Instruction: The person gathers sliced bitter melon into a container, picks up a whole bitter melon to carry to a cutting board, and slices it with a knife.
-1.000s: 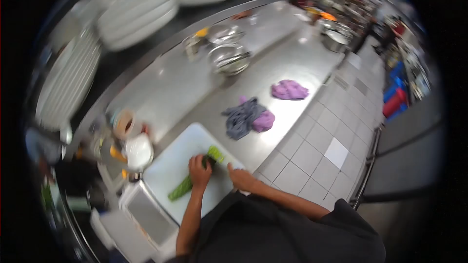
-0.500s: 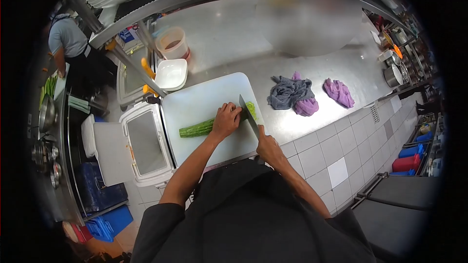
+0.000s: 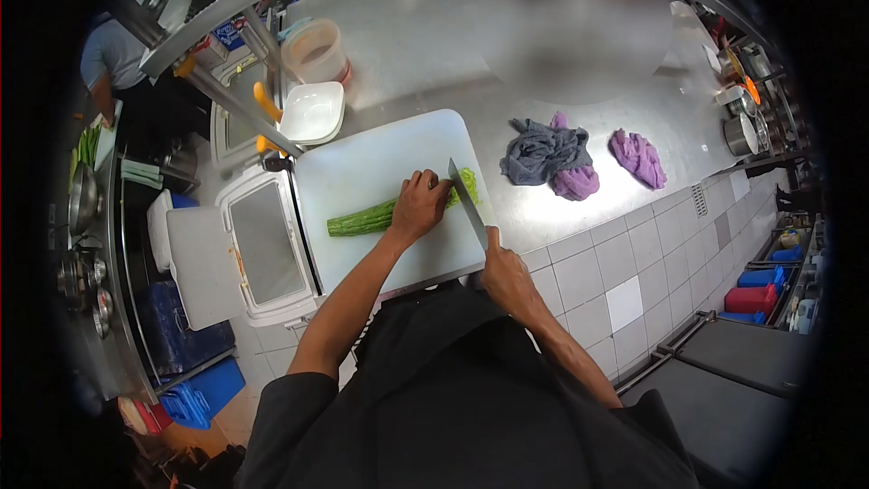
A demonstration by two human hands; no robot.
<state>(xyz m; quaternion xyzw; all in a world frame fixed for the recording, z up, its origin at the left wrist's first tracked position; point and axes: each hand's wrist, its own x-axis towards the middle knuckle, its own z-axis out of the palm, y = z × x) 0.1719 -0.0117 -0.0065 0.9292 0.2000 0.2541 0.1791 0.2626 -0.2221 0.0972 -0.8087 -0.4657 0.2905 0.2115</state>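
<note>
A white cutting board lies in front of me on the steel counter. Across it stretches a bunch of long green beans, side by side. My left hand presses down on their right part, fingers curled around them. The handle of a kitchen knife is wrapped in my right hand, at the board's right edge. Its blade points away from me, close beside my left fingertips, at the cut end of the beans. Small chopped green pieces are gathered along the blade's right side.
Grey and purple cloths lie right of the board, with another purple cloth beyond. White square bowls and a plastic tub stand behind it. An open white bin is at left. A person stands at far left.
The whole view has shifted slightly, so board and counter appear a little higher. Both hands keep their places, the left on the beans and the right on the knife.
</note>
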